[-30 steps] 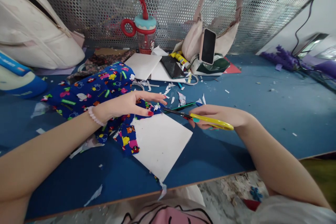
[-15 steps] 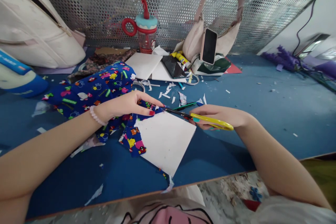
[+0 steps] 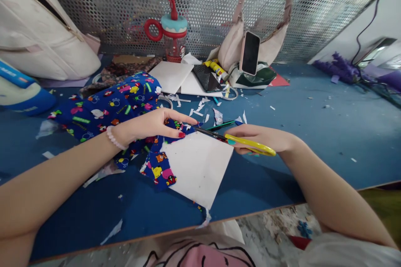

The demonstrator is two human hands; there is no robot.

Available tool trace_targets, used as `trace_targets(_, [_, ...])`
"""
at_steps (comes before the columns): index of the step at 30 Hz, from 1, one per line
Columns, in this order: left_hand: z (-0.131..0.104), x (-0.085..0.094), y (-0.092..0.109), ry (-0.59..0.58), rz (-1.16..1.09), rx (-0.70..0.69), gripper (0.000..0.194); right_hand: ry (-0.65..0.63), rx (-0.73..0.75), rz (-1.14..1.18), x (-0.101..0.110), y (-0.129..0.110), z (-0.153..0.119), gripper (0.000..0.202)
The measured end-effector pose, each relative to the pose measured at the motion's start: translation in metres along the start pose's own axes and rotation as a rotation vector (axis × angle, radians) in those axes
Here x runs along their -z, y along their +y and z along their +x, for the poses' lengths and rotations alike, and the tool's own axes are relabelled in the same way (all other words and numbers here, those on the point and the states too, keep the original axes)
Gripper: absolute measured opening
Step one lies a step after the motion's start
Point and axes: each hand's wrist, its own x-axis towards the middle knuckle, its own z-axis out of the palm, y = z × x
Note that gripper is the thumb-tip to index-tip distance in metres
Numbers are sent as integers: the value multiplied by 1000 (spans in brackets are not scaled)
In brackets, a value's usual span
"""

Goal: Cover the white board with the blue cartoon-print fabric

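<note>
My right hand [image 3: 255, 137] is closed round the yellow-handled scissors [image 3: 250, 144], whose dark blades point left. The blade tips meet the edge of a blue cartoon-print fabric [image 3: 122, 100] beside my left fingertips. My left hand [image 3: 156, 124] grips that fabric edge between its forefinger and thumb, at the top of a white board [image 3: 197, 167]. A torn-edged flap of the same fabric lies over the board's left side. From the board's lower corner hangs a thin frayed strip [image 3: 205, 215]. Whether the blades are parted is hard to make out.
Behind the hands lie white boards [image 3: 171, 76], a black case [image 3: 205, 78] and paper scraps [image 3: 199, 112]. A teal pen-like tool [image 3: 222, 125] is near the scissors. Farther back stand a red-handled cup [image 3: 174, 37], a phone [image 3: 250, 54] and a handbag [image 3: 272, 41]. A white backpack [image 3: 46, 37] is at left.
The scissors have shifted slightly left along the fabric edge. The hanging strip at the board's lower corner has moved a little to the right. Both hands keep their grip.
</note>
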Motion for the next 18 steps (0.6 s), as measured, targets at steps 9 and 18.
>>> trace_targets(9, [0, -4, -2, -4, -123, 4, 47, 25, 10, 14, -3, 2, 8, 40])
trace_targets(18, [1, -6, -7, -5, -168, 27, 46, 60, -1, 56, -9, -2, 14, 45])
